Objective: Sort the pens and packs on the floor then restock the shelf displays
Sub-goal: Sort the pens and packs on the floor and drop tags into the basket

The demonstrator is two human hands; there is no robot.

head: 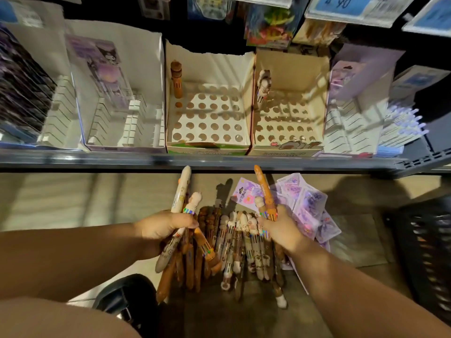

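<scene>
pens (179,191): my left hand (168,226) fingers curled round bunch
orange pen (264,189): my right hand (280,231) fingers grip it
packs (305,203): on floor (73,203)

Pen pile (231,242) partly behind right hand (280,230), price tag (341,6) cropped, seemingly blurred

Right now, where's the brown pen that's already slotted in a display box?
Head view, upper centre: the brown pen stands upright in the back-left corner of the left holed box.
</scene>
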